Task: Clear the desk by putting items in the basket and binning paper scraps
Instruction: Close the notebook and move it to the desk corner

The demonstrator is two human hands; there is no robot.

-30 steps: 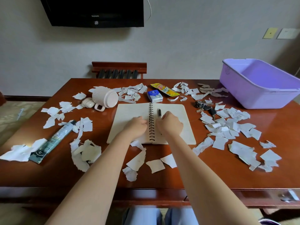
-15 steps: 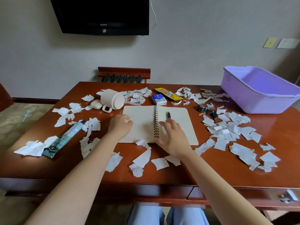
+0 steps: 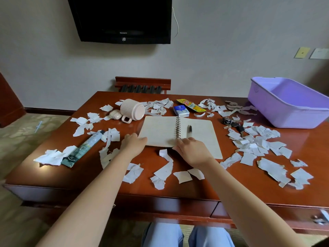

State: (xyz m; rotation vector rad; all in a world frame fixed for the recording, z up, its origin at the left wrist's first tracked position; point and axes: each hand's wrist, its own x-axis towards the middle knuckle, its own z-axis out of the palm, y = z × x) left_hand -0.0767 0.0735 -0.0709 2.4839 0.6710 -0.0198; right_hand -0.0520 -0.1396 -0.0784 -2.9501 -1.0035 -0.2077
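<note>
An open spiral notebook (image 3: 160,131) lies mid-desk with a black pen (image 3: 190,130) on its right page. My left hand (image 3: 133,145) grips the notebook's near left corner, thumb on the page. My right hand (image 3: 192,150) holds the near edge beside the spiral, fingers bent over it. A purple basket (image 3: 292,120) stands empty at the far right. Torn paper scraps (image 3: 256,139) are strewn over the whole desk (image 3: 302,184). No bin is in view.
A tipped pink mug (image 3: 132,109) and an earbud case (image 3: 114,114) lie far left of the notebook. A dark tube (image 3: 85,147) lies at left. A tissue pack (image 3: 181,110), a yellow sachet (image 3: 191,105) and keys (image 3: 231,123) lie behind. A chair back (image 3: 142,84) stands beyond the desk.
Both hands have come off the middle of the pages. The left went to the notebook's near left corner, the right drew back to the near edge by the spiral.
</note>
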